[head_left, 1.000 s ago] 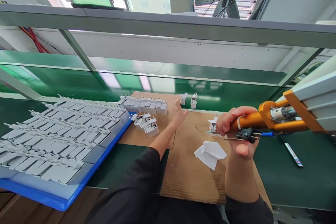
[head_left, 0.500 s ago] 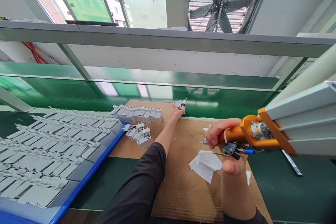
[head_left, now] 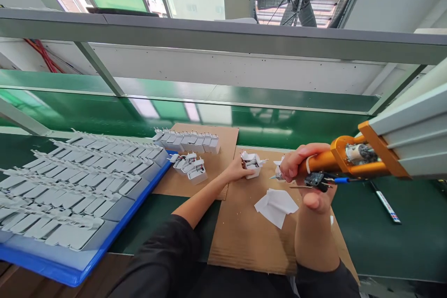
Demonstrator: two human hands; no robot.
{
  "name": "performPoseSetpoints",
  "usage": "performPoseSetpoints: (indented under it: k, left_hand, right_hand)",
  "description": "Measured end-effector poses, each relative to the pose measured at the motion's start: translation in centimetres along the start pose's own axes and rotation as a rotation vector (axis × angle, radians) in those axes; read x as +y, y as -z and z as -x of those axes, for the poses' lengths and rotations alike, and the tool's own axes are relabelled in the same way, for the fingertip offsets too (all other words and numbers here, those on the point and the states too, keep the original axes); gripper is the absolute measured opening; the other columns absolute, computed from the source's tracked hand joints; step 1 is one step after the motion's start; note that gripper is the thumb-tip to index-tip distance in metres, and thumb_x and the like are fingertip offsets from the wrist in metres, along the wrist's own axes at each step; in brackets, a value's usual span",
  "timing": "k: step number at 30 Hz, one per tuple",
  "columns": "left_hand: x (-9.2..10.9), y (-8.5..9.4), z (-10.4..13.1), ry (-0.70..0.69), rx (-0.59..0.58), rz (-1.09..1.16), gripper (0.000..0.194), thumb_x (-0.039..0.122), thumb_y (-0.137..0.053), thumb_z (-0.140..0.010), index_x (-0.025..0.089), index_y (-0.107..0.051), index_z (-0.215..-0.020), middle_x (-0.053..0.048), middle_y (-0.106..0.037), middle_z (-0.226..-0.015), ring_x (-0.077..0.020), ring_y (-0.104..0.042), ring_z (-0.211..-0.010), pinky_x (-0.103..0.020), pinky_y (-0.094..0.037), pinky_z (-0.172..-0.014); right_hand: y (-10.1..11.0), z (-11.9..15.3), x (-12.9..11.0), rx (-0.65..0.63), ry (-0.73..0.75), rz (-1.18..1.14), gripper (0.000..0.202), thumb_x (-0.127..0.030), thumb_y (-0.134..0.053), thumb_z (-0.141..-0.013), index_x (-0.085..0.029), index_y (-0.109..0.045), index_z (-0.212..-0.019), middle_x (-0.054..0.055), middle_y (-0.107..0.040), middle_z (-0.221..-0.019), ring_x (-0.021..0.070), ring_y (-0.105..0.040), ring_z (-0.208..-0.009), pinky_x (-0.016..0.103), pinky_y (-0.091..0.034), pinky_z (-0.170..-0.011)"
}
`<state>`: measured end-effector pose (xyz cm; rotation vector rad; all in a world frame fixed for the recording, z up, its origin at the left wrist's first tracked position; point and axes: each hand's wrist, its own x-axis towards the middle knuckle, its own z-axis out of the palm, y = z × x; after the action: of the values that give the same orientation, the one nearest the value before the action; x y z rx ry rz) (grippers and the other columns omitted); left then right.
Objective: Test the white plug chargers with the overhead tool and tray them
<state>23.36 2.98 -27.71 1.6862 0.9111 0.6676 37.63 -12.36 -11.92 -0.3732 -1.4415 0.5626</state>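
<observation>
My left hand (head_left: pixel 237 170) grips a small white plastic unit (head_left: pixel 253 164) with pins, above the middle of the cardboard (head_left: pixel 244 237). Its opened top shows dark parts inside. My right hand (head_left: pixel 307 172) is wrapped round an orange tool (head_left: pixel 323 162) with a small black switch (head_left: pixel 316 179) on it. The tool's thin tip points left, and beside it a white piece is partly hidden by my fingers. A crumpled white paper (head_left: pixel 277 207) lies on the cardboard below both hands.
At the left, a blue tray (head_left: pixel 118 230) holds rows of white units. A row of white units (head_left: pixel 188 141) stands at the back, with several opened ones (head_left: pixel 197 171) in front. A marker (head_left: pixel 386 202) lies right. The tool's pale arm (head_left: pixel 419 135) reaches in from the right.
My left hand has come back nearer, bringing the white unit down beside the tool tip. My right hand and the tool sit slightly further right in view. The camera view has tilted down.
</observation>
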Motion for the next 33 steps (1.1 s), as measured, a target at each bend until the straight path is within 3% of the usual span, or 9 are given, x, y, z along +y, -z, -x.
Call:
performPoseSetpoints:
  k: [4,7,9,16,22,25,28,31,33]
  left_hand:
    - [0.1,1.2,4.7,-0.119,-0.455,0.061,0.077,0.03,-0.082,-0.059,0.019,-0.049,-0.127,-0.01,-0.061,-0.12,-0.0269,-0.057,-0.112,-0.039,-0.044,-0.096]
    - [-0.2,2.7,5.1,-0.12,-0.591,0.112,0.096,0.027,-0.083,-0.057,0.023,-0.035,-0.141,-0.012,-0.053,-0.133,-0.0278,-0.049,-0.124,-0.042,-0.037,-0.104]
    - [-0.8,3.2,4.8,-0.103,-0.619,0.186,0.095,0.025,-0.079,-0.061,0.025,-0.031,-0.143,-0.011,-0.051,-0.135,-0.027,-0.047,-0.127,-0.043,-0.035,-0.107]
    - [-1.5,1.8,4.9,-0.071,-0.484,0.114,0.073,0.027,-0.071,-0.073,0.019,-0.037,-0.137,-0.012,-0.06,-0.12,-0.0234,-0.06,-0.107,-0.036,-0.048,-0.09]
    - [-1.2,2.6,2.4,-0.191,-0.373,-0.06,0.033,0.021,-0.071,-0.068,0.013,-0.065,-0.099,-0.01,-0.069,-0.103,-0.0231,-0.063,-0.098,-0.034,-0.048,-0.091]
    - [-1.4,3.0,1.3,-0.167,-0.233,-0.065,0.045,0.012,-0.061,-0.068,0.013,-0.061,-0.113,-0.011,-0.068,-0.105,-0.0215,-0.063,-0.099,-0.034,-0.05,-0.09]
    - [-1.1,2.7,2.4,-0.174,-0.037,-0.095,0.069,0.006,-0.049,-0.069,0.017,-0.042,-0.137,-0.014,-0.055,-0.132,-0.022,-0.055,-0.117,-0.039,-0.045,-0.098]
    - [0.1,1.8,4.9,-0.375,0.148,-0.31,0.079,0.003,-0.045,-0.068,0.022,-0.033,-0.144,-0.01,-0.035,-0.151,-0.0229,-0.035,-0.137,-0.044,-0.032,-0.112]
    - [0.8,1.3,6.4,-0.52,0.172,-0.511,0.071,0.003,-0.047,-0.071,0.023,-0.042,-0.14,-0.007,-0.034,-0.152,-0.0232,-0.029,-0.141,-0.045,-0.027,-0.116]
  right_hand:
    - [0.0,-0.2,-0.2,0.017,-0.015,0.018,0.05,-0.05,-0.076,-0.067,-0.028,-0.057,-0.108,-0.003,-0.052,-0.065,0.0122,-0.044,-0.048,0.028,-0.035,-0.041]
    - [-0.2,-0.2,-0.3,0.039,-0.032,0.048,0.049,-0.052,-0.076,-0.065,-0.031,-0.059,-0.106,-0.003,-0.05,-0.062,0.0129,-0.042,-0.046,0.029,-0.034,-0.039]
    - [-0.3,-0.2,-0.4,0.059,-0.036,0.061,0.049,-0.053,-0.077,-0.064,-0.031,-0.06,-0.104,-0.003,-0.05,-0.061,0.0128,-0.041,-0.045,0.029,-0.033,-0.037]
    - [-0.3,-0.4,-0.2,0.069,-0.017,0.021,0.048,-0.049,-0.079,-0.064,-0.027,-0.06,-0.103,-0.003,-0.05,-0.063,0.0119,-0.041,-0.045,0.028,-0.036,-0.037]
    - [-0.3,-0.5,-0.3,0.095,-0.036,0.049,0.049,-0.052,-0.078,-0.064,-0.027,-0.059,-0.102,-0.005,-0.05,-0.064,0.0104,-0.042,-0.046,0.027,-0.039,-0.039]
    - [-0.4,-0.4,-0.4,0.109,-0.047,0.081,0.049,-0.053,-0.077,-0.064,-0.028,-0.058,-0.1,-0.005,-0.049,-0.062,0.0104,-0.042,-0.046,0.026,-0.038,-0.039]
    - [-0.4,-0.4,-0.4,0.113,-0.053,0.055,0.047,-0.05,-0.078,-0.064,-0.028,-0.059,-0.101,-0.004,-0.05,-0.063,0.0116,-0.042,-0.047,0.027,-0.037,-0.039]
    - [-0.4,-0.4,-0.4,0.104,-0.056,0.053,0.046,-0.05,-0.077,-0.065,-0.029,-0.06,-0.102,-0.004,-0.049,-0.062,0.0128,-0.041,-0.046,0.029,-0.036,-0.039]
    - [-0.4,-0.4,-0.4,0.107,-0.057,0.078,0.046,-0.053,-0.077,-0.065,-0.03,-0.059,-0.101,-0.003,-0.049,-0.061,0.013,-0.04,-0.045,0.029,-0.035,-0.039]
